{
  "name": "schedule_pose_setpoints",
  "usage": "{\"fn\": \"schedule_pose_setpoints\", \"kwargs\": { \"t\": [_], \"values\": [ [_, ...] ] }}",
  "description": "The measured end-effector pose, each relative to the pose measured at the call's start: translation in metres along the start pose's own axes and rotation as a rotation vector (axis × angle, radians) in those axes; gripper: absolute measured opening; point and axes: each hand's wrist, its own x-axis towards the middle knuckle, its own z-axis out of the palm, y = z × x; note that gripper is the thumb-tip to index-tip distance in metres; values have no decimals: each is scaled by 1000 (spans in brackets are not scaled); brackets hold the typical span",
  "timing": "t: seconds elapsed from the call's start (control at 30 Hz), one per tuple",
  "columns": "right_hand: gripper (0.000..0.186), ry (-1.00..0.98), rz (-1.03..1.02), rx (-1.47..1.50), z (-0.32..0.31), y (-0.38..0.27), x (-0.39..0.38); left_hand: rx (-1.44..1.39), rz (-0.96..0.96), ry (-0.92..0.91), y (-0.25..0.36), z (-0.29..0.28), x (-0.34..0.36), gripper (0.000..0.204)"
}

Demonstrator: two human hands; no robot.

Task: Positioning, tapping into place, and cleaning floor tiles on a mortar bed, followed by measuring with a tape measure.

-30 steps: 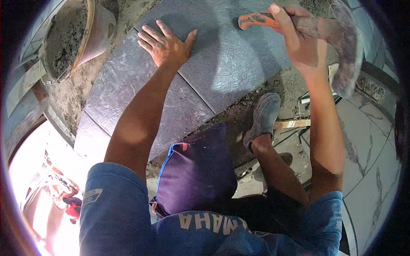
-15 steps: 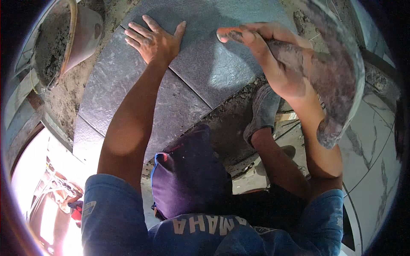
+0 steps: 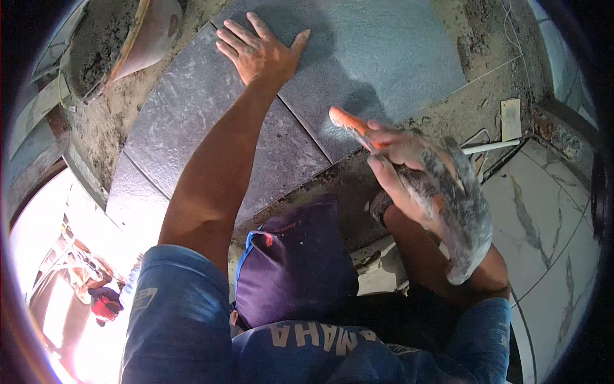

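Right hand (image 3: 409, 160) grip clenched on orange-handled mallet (image 3: 448, 205), raised above edge of grey floor tile (image 3: 371, 57), left hand (image 3: 259, 54) flat and released, palm pressing the tile seam, mortar bucket (image 3: 105, 45) at far left, purple cushion (image 3: 294, 262) under knees

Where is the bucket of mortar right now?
In the head view the bucket sits at the upper left, on the rough floor beside the dark tiles, left of the left hand.

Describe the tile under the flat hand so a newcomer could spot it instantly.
Start at the grey tiled patch on the mortar bed. The left hand lies flat at the seam; the tile to its right is the one. It is paler and matte, unlike its darker, glossier neighbour.
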Motion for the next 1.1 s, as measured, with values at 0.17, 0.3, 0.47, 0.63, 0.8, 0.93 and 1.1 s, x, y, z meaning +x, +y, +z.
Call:
{"fn": "schedule_pose_setpoints", "kwargs": {
  "t": [0.17,0.3,0.47,0.63,0.8,0.93,1.1],
  "values": [
    [14,68,-169,-11,17,16,-20,25,-51,17,-5,-4,5,112],
    [27,159,-386,-122,18,29,-6,65,-106,-37,6,-13,6,111],
    [19,217,-246,-134,-6,-11,28,-1,-115,-233,0,-29,6,110],
    [19,354,-241,-43,-2,-27,57,-57,-127,-151,-3,-27,4,108],
    [21,242,-193,-220,10,-23,71,-89,-132,-165,-4,-30,4,104],
    [21,285,-269,-321,4,-25,69,-157,-18,-100,-20,-36,-9,102],
    [21,352,-230,-340,-23,-25,43,-156,289,-404,-26,-73,-85,101]
  ]
}}
